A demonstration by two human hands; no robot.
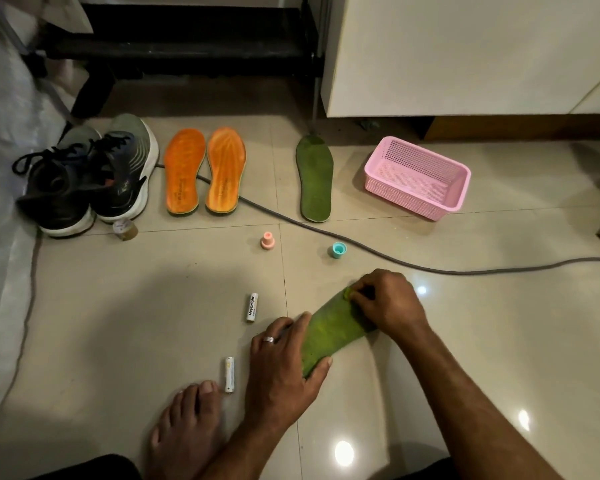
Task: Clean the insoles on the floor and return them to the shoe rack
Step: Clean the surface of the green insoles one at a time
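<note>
While left hand [284, 362] steadies green insole [333, 332], right hand [388, 299] rubs it

Glossy beige tile floor [125, 306] with bright light glints [344, 452]. A white cabinet [465, 53] and a black low shelf [187, 39] stand well beyond the hands.

Upper battery [252, 307] on the floor: label reads "HeyBright", smaller print below illegible. Lower battery [229, 374] and orange insoles [204, 171] carry print too small to read.
</note>
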